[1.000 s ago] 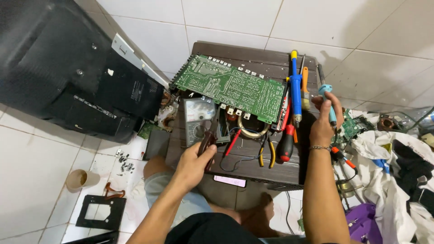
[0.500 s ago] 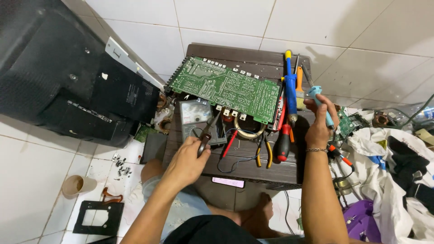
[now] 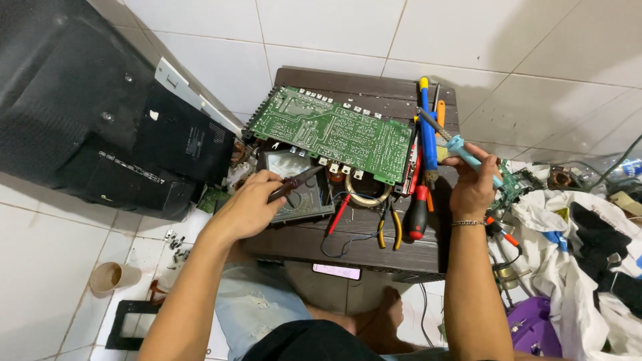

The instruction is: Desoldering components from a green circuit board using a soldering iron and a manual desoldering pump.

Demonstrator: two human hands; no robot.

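So we've got the big green rectangular circuit board [image 3: 334, 134] propped on the dark wooden bench [image 3: 374, 93], and everything else sits around that. Our left hand [image 3: 247, 207] is just below the board's left end, fingers pinched round a dark slim probe [image 3: 294, 184] whose tip points up toward the board's lower edge, over the grey analog meter [image 3: 297, 194]. Our right hand [image 3: 471, 184] is off the board's right end, clenched around a soldering iron with a light-blue handle [image 3: 461, 147], tip aimed up-left toward the board's corner. Right of the board lie a blue-and-yellow-handled screwdriver [image 3: 426, 127] and a red-and-black one [image 3: 418, 210]; yellow-handled pliers [image 3: 388, 224] lie just below it.
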